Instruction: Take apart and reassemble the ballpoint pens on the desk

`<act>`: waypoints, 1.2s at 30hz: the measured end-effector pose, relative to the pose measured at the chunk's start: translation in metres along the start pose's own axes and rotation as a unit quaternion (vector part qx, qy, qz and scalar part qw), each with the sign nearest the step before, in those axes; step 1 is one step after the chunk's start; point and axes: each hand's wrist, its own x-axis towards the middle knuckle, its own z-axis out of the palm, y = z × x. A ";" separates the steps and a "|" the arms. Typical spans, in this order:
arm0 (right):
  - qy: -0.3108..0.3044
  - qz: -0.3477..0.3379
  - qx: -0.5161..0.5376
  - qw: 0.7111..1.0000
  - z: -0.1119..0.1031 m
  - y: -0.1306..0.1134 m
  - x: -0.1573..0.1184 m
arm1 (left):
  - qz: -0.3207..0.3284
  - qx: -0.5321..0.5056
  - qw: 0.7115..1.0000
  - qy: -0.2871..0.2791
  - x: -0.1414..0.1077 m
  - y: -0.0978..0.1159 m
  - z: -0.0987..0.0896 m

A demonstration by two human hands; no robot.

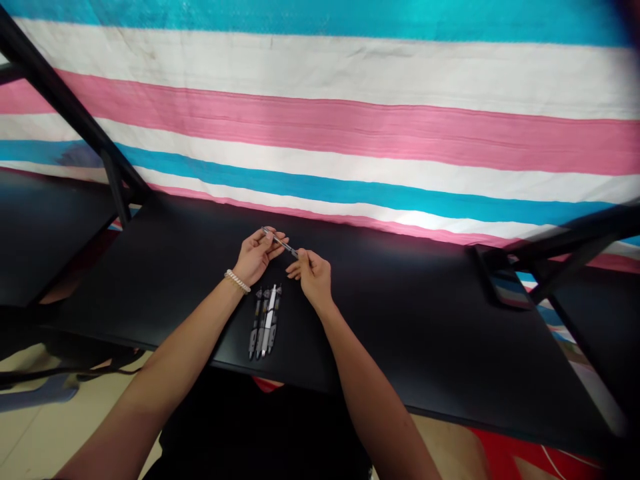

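A slim grey pen (281, 243) is held slantwise between my two hands above the black table. My left hand (256, 255), with a pale beaded bracelet (237, 281) at its wrist, pinches the pen's upper left end between thumb and fingers. At the lower right end, my right hand (315, 275) grips the pen with thumb and forefinger. Several pens (259, 327) lie side by side on the table just below my hands, roughly lengthwise toward me. One of them, a white pen (270, 312), stands out among the dark and grey ones.
The black table (400, 313) stretches to both sides. Behind it hangs a striped sheet (350, 133) in blue, white and pink. A dark metal frame (75, 100) slants at the left, and another frame (575, 247) stands at the right.
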 end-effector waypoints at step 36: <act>-0.059 -0.061 -0.113 0.990 -0.003 0.000 -0.001 | -0.043 -0.109 0.992 -0.038 -0.006 0.011 0.009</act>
